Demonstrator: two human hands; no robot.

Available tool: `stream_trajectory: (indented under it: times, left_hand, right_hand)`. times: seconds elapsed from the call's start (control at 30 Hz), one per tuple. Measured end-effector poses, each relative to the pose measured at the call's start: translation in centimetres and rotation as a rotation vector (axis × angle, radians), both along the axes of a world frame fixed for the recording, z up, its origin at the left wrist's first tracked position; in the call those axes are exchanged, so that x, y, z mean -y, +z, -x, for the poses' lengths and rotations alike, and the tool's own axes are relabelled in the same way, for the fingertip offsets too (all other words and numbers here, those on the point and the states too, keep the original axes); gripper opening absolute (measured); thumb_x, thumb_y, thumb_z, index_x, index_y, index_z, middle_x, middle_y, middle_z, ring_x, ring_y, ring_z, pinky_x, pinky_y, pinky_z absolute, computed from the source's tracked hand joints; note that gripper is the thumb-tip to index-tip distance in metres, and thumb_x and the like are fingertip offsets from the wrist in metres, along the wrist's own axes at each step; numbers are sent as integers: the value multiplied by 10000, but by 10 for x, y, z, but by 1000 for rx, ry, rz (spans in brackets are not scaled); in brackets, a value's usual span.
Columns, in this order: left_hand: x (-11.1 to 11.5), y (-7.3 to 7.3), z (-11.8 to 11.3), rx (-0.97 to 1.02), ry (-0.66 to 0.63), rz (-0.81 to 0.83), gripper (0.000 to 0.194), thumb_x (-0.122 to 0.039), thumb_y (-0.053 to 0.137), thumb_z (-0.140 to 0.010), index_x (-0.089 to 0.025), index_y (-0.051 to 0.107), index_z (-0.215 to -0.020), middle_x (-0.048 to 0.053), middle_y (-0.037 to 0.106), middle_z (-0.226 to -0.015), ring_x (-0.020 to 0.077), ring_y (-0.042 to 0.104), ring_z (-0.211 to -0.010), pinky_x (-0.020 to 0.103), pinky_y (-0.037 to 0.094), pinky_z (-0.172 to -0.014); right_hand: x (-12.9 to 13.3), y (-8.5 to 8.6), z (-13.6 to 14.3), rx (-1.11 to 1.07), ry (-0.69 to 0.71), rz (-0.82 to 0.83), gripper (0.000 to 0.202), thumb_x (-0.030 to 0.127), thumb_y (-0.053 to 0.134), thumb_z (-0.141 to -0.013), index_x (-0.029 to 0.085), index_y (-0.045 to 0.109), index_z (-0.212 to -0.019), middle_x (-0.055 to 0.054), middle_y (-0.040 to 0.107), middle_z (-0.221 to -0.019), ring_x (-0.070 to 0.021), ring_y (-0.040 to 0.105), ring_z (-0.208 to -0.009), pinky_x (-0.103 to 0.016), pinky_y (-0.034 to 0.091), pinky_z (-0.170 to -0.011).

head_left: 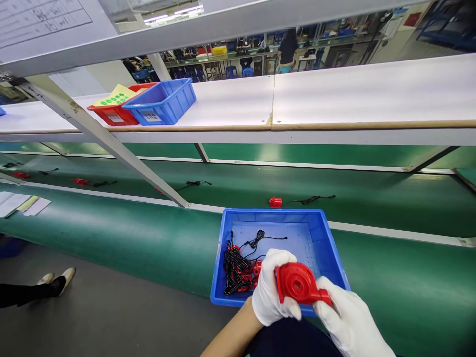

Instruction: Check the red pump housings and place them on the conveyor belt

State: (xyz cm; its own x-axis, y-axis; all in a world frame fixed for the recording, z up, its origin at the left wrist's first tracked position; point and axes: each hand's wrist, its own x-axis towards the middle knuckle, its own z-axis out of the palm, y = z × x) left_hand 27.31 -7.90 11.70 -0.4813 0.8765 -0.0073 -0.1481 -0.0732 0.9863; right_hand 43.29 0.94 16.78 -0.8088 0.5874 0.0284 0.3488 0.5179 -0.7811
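Both hands wear white gloves and hold one red plastic blower housing, round with a spiral face and a short spout, above the near edge of a blue bin. My left hand is closed around its left side. The fingers and thumb of my right hand pinch the spout at its right end. Beneath them, the blue bin holds several red units with coiled black cables, heaped at its left side. My left hand hides part of that heap.
Behind the bin runs a green conveyor belt carrying spaced red units with black cables, one just beyond the bin. A white shelf above holds blue and red trays. A slanted metal post stands left; papers lie far left.
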Motion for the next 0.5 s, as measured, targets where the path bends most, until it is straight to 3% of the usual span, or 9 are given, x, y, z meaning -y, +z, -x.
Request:
stream_trajectory:
  times: [0.1, 0.2, 0.27, 0.33, 0.37, 0.43, 0.5]
  left_hand:
    - [4, -6, 15, -383, -82, -46, 738, -774, 800, -444, -251, 647, -943, 157, 709, -1044, 370, 637, -1053, 589, 359, -1082]
    - [8, -8, 32, -548, -212, -59, 416, -635, 789, -625, -275, 662, -792, 117, 756, -981, 346, 653, -1104, 583, 375, -1102]
    - [12, -9, 38, -614, -241, -123, 302, -584, 703, -743, -286, 678, -787, 104, 763, -998, 324, 651, -1136, 558, 401, -1103]
    - [14, -11, 38, -684, -142, -195, 258, -515, 630, -836, -292, 701, -944, 100, 739, -1118, 309, 629, -1188, 555, 401, -1115]
    - [14, -12, 36, -718, -53, -220, 289, -467, 620, -863, -295, 681, -1087, 101, 707, -1202, 309, 604, -1228, 564, 391, -1124]
    - [11, -10, 32, -768, 114, -236, 545, -368, 657, -864, -296, 506, -1383, 113, 607, -1362, 321, 523, -1320, 587, 365, -1140]
    - [6, -4, 31, -791, 153, -208, 835, -308, 717, -823, -293, 273, -1531, 129, 481, -1485, 341, 434, -1389, 596, 332, -1158]
  right_hand:
    - [-2, 6, 1, 81, 16, 57, 433, 528, 349, -979, 238, 432, -668, 12, 518, -576, -131, 460, -493, -264, 374, -515]
    - [-6, 7, -2, 67, 162, 137, 419, 509, 325, -989, 244, 559, -766, -28, 623, -734, -155, 571, -639, -279, 470, -641]
    - [-10, 3, -6, 16, 263, 126, 345, 486, 390, -981, 253, 639, -930, -65, 677, -957, -183, 632, -838, -304, 512, -792]
    - [-15, -2, -11, -29, 323, 88, 319, 482, 471, -955, 256, 657, -1080, -100, 653, -1181, -226, 620, -1054, -351, 502, -937]
    - [-17, -4, -13, -32, 335, 80, 340, 491, 502, -939, 256, 657, -1129, -110, 625, -1262, -249, 594, -1143, -376, 484, -994]
    - [-20, -7, -16, -19, 332, 109, 396, 520, 518, -920, 266, 654, -1193, -105, 599, -1329, -273, 554, -1238, -407, 454, -1060]
    - [-22, -9, -18, -27, 272, 180, 427, 578, 511, -899, 286, 677, -1163, -91, 624, -1300, -282, 575, -1223, -404, 473, -1047]
